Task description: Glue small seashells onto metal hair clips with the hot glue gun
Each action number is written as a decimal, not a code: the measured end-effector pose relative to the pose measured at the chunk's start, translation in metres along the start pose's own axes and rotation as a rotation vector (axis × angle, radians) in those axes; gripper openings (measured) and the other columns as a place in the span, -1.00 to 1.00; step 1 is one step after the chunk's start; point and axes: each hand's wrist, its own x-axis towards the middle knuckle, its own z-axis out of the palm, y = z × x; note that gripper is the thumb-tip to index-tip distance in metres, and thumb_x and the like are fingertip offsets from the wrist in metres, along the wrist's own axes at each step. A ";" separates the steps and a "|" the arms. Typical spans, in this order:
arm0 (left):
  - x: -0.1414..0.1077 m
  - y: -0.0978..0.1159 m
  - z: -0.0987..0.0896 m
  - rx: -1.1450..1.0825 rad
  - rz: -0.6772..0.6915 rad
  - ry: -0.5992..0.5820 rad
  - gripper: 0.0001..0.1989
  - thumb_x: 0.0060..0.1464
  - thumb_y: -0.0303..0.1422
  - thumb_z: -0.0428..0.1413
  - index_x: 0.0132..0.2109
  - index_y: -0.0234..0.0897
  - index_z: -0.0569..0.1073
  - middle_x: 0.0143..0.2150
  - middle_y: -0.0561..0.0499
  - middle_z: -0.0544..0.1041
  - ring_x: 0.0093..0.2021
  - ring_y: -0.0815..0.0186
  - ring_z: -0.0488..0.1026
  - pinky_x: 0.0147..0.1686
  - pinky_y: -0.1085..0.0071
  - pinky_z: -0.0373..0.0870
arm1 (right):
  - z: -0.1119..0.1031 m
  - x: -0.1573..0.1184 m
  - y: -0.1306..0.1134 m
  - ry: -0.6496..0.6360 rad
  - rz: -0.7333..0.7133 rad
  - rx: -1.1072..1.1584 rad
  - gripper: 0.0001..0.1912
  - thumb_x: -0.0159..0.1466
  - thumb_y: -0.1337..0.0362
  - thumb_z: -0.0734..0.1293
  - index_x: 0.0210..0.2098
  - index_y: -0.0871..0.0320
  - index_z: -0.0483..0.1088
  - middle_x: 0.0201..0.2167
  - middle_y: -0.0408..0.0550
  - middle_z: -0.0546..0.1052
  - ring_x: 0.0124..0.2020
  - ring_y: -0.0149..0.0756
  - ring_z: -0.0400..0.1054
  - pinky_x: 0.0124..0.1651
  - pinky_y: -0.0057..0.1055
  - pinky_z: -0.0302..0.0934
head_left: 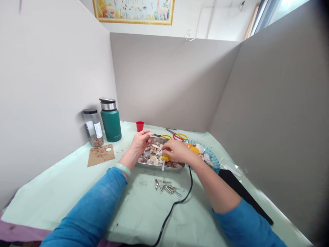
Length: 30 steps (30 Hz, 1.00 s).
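Note:
Raised over the back left of the metal tray [154,167], my left hand [141,142] pinches a small pale shell [151,134] at its fingertips. My right hand [177,151] is curled over the tray's right half, around a yellow glue gun [166,158]. A whitish glue stick [163,166] pokes out of the gun towards me; its handle and nozzle are hidden by the hand. Many mixed seashells [153,160] fill the tray. Partly behind my right wrist lies a blue scalloped plate [215,159] with shells and orange-yellow pieces [194,150].
A black cord [171,208] runs from near my right wrist to the front edge. Metal clips [168,187] lie before the tray. Scissors [181,136] and a red cup [139,126] stand behind; a green bottle [111,125], jar [94,128] and brown card [101,155] are left.

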 end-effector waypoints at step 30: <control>-0.003 0.000 0.000 -0.030 -0.082 -0.122 -0.74 -0.31 -0.48 0.30 -0.40 -0.38 0.41 -0.62 0.14 0.36 -0.67 0.52 0.24 -0.61 0.52 0.23 | -0.015 0.029 -0.002 0.343 0.238 0.817 -0.83 0.07 0.28 0.30 -0.36 0.20 0.46 -0.48 -0.14 0.49 -0.54 -0.44 0.26 -0.43 -0.48 0.15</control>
